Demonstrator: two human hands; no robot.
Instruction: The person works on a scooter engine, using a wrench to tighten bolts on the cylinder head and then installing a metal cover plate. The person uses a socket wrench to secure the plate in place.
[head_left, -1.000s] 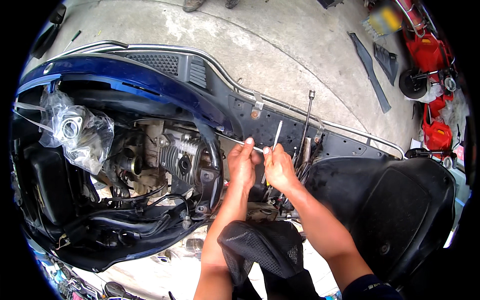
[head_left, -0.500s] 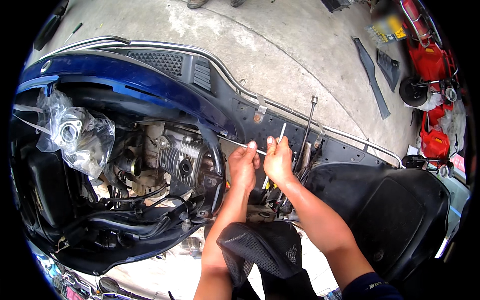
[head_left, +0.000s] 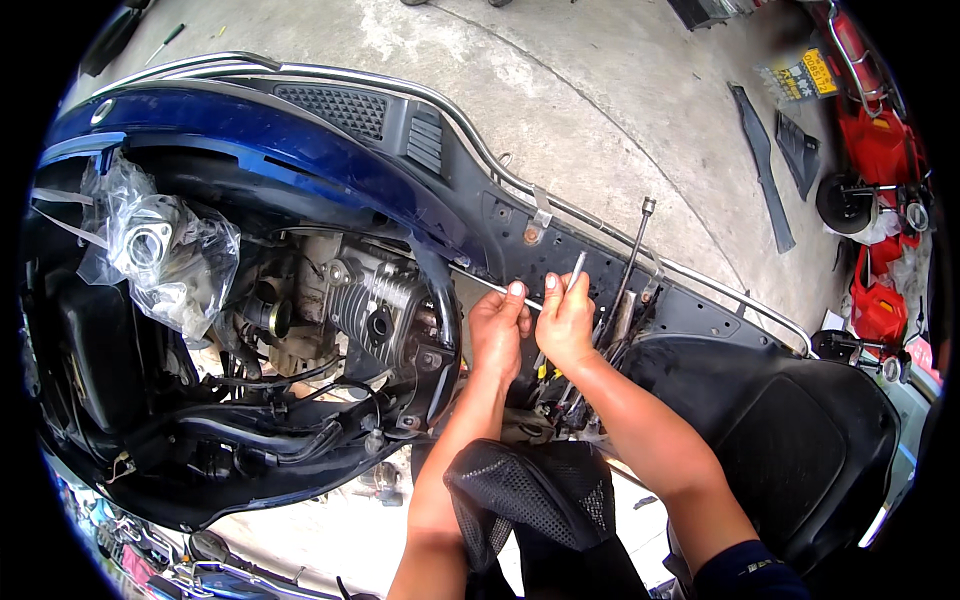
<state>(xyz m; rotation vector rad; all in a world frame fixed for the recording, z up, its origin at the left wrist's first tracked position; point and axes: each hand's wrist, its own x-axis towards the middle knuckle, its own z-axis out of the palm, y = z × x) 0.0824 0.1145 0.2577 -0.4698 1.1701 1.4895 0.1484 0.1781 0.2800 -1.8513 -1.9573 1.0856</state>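
Observation:
My right hand [head_left: 567, 325] is closed around the crossbar of a metal T-handle wrench [head_left: 579, 266], whose upper end sticks out above the fingers. Beside it, my left hand [head_left: 497, 330] curls its fingers at the wrench's thin shaft, thumb on top. That shaft runs left past the dark frame edge toward the finned engine cylinder [head_left: 380, 305]; its far tip is hidden. The engine sits in the opened rear of a scooter with a dark blue side panel [head_left: 270, 140].
A clear plastic bag with a metal part [head_left: 165, 255] rests on the left of the opened body. Several tools, including a long socket wrench [head_left: 640, 235], stand right of my hands by the black seat [head_left: 790, 430]. Black trim strips [head_left: 762, 165] lie on the concrete near a red vehicle [head_left: 880, 150].
The whole view has shifted slightly, placing the scooter and hands a little farther right. Both hands keep their hold on the wrench, and its crossbar leans slightly more to the right.

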